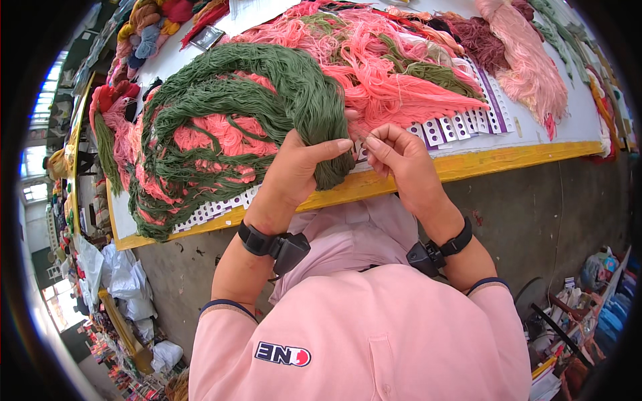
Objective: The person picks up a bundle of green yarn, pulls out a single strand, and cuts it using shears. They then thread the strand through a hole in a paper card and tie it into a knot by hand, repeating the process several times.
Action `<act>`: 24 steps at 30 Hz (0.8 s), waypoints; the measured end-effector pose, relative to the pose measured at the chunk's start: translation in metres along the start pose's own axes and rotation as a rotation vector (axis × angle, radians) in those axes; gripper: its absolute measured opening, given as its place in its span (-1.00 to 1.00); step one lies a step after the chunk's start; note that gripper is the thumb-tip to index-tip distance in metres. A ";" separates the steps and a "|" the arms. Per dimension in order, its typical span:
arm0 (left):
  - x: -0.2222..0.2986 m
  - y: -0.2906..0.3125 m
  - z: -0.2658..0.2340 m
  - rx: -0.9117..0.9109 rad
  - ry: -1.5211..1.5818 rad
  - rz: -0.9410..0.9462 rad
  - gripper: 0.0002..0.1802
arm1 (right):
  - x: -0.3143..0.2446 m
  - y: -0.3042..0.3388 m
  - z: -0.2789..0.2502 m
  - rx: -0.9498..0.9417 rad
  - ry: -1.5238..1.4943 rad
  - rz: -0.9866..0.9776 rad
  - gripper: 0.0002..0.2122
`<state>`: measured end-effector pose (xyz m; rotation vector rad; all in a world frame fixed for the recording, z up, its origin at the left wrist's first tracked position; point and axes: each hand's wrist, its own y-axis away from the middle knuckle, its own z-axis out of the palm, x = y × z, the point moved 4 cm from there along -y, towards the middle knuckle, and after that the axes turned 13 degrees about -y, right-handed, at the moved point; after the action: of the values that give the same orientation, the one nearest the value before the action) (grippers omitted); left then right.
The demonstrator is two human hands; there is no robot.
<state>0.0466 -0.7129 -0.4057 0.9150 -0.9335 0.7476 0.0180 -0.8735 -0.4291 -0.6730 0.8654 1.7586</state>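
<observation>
A thick hank of dark green yarn (267,87) curves across the white table (568,127) over tangled pink yarn (394,73). My left hand (297,167) grips the lower end of the green hank near the table's yellow front edge. My right hand (398,157) is close beside it, fingertips pinched on a thin strand coming from that end. White punched cards (461,123) with rows of holes lie under the yarn. Both wrists wear black bands.
More skeins, in pale pink (528,60), maroon (478,37) and mixed colours (144,30), lie along the table's far side. White bags (127,281) sit on the grey floor at left. Cluttered supplies (588,314) stand at lower right.
</observation>
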 end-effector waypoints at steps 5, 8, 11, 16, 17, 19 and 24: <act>-0.003 -0.001 -0.003 0.006 0.064 0.008 -0.53 | 0.009 -0.002 0.012 -0.043 0.079 -0.071 -0.91; -0.001 -0.001 -0.003 0.037 0.107 0.023 -0.54 | 0.006 0.000 0.010 -0.052 0.042 -0.062 -0.93; -0.002 -0.001 -0.002 0.034 0.099 0.018 -0.55 | 0.007 0.001 0.006 -0.064 -0.023 -0.026 -0.94; 0.003 0.001 0.000 0.029 0.029 0.031 -0.55 | 0.008 0.003 0.005 -0.017 -0.103 0.018 -0.95; 0.004 0.001 0.001 0.030 -0.013 0.031 -0.55 | 0.009 0.003 0.005 -0.031 -0.072 0.002 -0.95; 0.003 0.000 0.002 0.018 -0.049 0.056 -0.56 | 0.009 0.003 0.005 -0.050 -0.041 -0.016 -0.95; 0.003 0.002 0.001 0.030 -0.117 0.066 -0.63 | 0.009 0.004 0.004 -0.041 -0.114 -0.004 -0.95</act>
<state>0.0460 -0.7124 -0.4024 0.9660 -1.0616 0.7724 0.0111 -0.8661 -0.4327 -0.5942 0.7512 1.7973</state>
